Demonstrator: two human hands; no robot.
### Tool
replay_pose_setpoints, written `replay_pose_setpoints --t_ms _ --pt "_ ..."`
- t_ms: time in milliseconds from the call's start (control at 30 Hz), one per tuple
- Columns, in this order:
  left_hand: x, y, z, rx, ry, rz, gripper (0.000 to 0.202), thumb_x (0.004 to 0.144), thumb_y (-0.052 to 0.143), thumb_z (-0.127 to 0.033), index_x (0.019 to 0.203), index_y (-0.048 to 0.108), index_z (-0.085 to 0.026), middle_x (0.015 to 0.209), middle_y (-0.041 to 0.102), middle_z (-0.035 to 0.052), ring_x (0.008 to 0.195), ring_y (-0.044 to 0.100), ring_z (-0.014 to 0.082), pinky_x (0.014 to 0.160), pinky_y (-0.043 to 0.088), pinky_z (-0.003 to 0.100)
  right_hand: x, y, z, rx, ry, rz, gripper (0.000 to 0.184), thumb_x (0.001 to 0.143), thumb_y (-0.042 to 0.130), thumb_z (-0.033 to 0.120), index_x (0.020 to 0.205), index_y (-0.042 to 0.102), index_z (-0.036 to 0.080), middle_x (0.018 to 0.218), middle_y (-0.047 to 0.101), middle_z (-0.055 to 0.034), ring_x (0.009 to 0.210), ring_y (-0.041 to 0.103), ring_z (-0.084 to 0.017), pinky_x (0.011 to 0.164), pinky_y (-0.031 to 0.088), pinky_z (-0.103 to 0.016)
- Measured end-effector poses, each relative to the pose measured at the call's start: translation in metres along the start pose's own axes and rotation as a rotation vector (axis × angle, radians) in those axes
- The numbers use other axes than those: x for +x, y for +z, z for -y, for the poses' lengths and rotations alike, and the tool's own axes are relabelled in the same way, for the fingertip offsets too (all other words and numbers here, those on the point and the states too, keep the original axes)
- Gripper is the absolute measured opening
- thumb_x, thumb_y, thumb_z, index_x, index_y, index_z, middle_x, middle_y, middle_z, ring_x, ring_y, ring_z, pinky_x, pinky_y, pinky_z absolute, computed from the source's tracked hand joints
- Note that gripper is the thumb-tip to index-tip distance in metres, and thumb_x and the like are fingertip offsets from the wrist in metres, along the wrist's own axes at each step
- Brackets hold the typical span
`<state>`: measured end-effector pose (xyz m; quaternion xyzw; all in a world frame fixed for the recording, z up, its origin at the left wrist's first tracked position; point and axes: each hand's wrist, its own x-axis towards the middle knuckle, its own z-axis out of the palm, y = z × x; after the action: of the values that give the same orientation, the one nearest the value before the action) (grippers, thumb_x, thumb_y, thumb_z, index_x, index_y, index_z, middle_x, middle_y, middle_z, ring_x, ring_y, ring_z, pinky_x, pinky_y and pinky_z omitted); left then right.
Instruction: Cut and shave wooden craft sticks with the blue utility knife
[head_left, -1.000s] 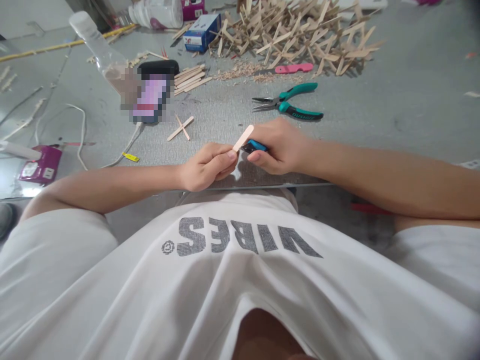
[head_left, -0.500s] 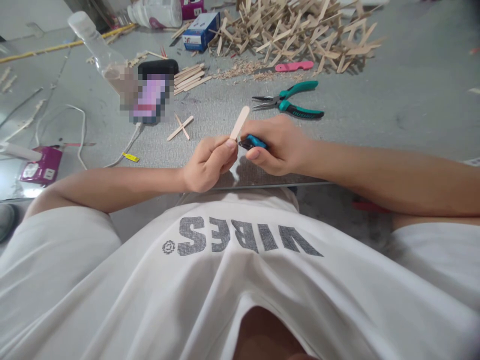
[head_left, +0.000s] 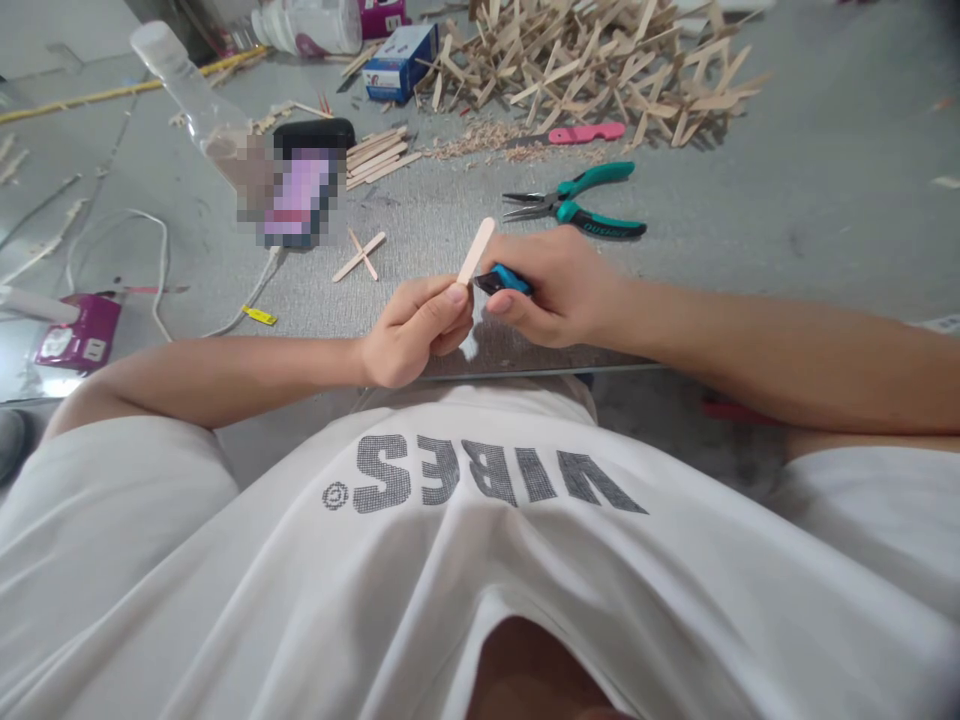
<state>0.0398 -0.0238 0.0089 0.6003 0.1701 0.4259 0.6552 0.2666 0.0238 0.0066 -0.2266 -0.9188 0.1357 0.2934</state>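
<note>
My left hand (head_left: 416,330) is closed in a pinch on the lower end of a flat wooden stick (head_left: 477,249), which points up and away. My right hand (head_left: 559,290) is wrapped round a small blue-handled cutter (head_left: 504,281); its dark tip touches the stick just above my left fingers. Both hands hover over the near edge of the grey mat (head_left: 450,215).
Teal-handled pliers (head_left: 577,205) lie just beyond my right hand. A crossed pair of sticks (head_left: 361,255), a bundle of sticks (head_left: 379,155), a phone (head_left: 300,185) with a white cable, a pink tool (head_left: 585,133), a blue box (head_left: 401,62) and a big heap of stick crosses (head_left: 592,60) lie farther off.
The stick has swung from a low slant to a steeper, more upright angle and both hands have risen slightly. The cutter stays at the stick's base.
</note>
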Motion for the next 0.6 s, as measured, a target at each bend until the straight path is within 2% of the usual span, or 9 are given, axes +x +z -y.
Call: replay_pose_setpoints --t_ms 200,333,500,600 --pt "0.0019 0.0007 -0.0021 -0.009 -0.037 -0.003 0.07 0.099 0.084 -0.065 0.065 0.039 -0.023 0.054 0.026 -0.0103 0.043 0.024 0.0039 0.045 0.023 0.019 0.0002 0.0029 -0.0011 -0.034 -0.01 -0.013 0.073 0.114 0.021 0.089 0.097 0.048 0.023 0.078 0.052 -0.0029 0.066 0.04 -0.018 0.068 0.026 -0.035" --pt "0.0021 0.0023 -0.0043 -0.012 -0.057 0.01 0.073 0.098 0.082 -0.07 0.064 0.038 -0.023 0.054 0.025 -0.0107 0.042 0.023 0.0036 0.044 0.023 0.019 0.0005 0.0025 0.0001 -0.031 -0.014 -0.012 0.07 0.115 0.023 0.086 0.097 0.048 0.023 0.079 0.054 -0.003 0.066 0.041 -0.018 0.068 0.027 -0.035" --pt "0.0003 0.0036 -0.0059 -0.059 -0.056 0.048 0.069 0.103 0.079 -0.066 0.066 0.039 -0.023 0.054 0.024 -0.0111 0.042 0.022 0.0027 0.045 0.022 0.017 0.0009 -0.0018 0.0015 -0.007 -0.015 0.006 0.071 0.114 0.025 0.087 0.097 0.049 0.023 0.078 0.054 -0.0039 0.067 0.042 -0.019 0.068 0.029 -0.036" --pt "0.0001 0.003 -0.0056 -0.082 -0.073 0.051 0.069 0.101 0.082 -0.063 0.066 0.039 -0.023 0.054 0.025 -0.0112 0.042 0.022 0.0026 0.045 0.022 0.017 0.0007 -0.0035 0.0015 -0.013 0.003 0.017 0.071 0.114 0.024 0.088 0.096 0.048 0.023 0.079 0.055 -0.0049 0.069 0.044 -0.02 0.068 0.03 -0.037"
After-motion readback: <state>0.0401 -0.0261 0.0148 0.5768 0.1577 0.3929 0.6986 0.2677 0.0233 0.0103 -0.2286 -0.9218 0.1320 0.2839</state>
